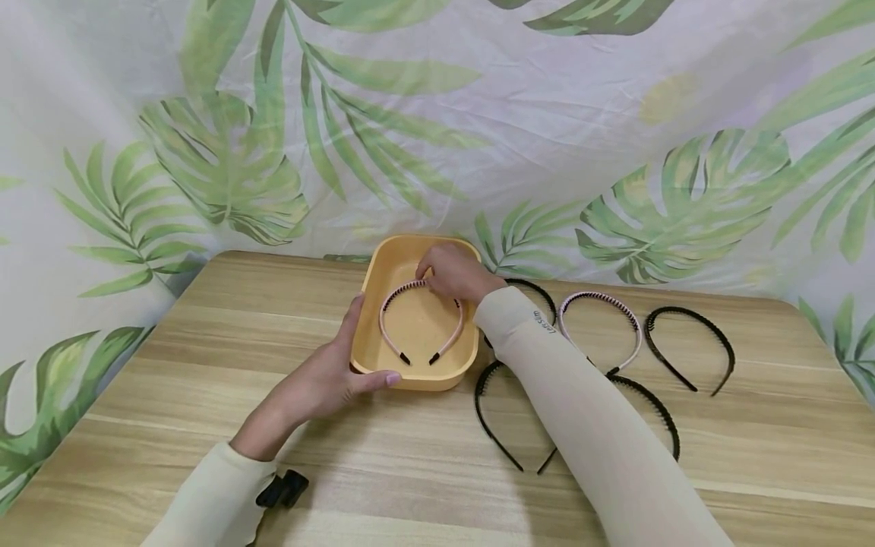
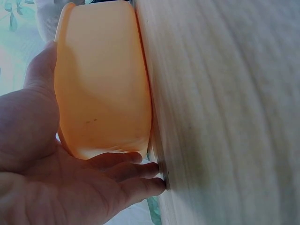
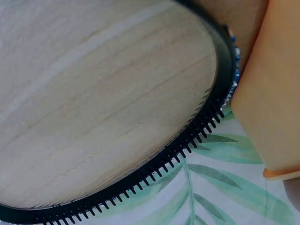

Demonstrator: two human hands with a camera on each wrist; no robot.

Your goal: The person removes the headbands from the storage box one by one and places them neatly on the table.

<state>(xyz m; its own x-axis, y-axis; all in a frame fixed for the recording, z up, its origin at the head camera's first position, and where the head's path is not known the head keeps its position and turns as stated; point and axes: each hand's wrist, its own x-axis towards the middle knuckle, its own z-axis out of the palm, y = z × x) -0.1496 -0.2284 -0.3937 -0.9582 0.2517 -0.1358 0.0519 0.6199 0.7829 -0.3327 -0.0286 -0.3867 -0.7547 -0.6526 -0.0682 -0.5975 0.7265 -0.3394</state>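
Note:
A pink headband [image 1: 382,325] with dark inner teeth and black tips lies inside the yellow-orange box [image 1: 417,380]. My right hand [image 1: 454,272] pinches the top of its arc, inside the far right part of the box. The left hand [image 1: 328,376] rests against the box's near left corner, thumb along the near side and fingers along the left side. In the left wrist view those fingers [image 2: 136,187] are stretched out beside the box wall [image 2: 103,79]. The right fingertips are partly hidden in the head view.
To the right of the box lie a pink headband [image 1: 639,334], a black headband [image 1: 721,338] and several other black ones, partly under the right sleeve [image 1: 574,403]. A toothed black headband [image 3: 159,159] with blue beads lies beside the box. A leaf-print cloth [image 1: 410,137] hangs behind the table.

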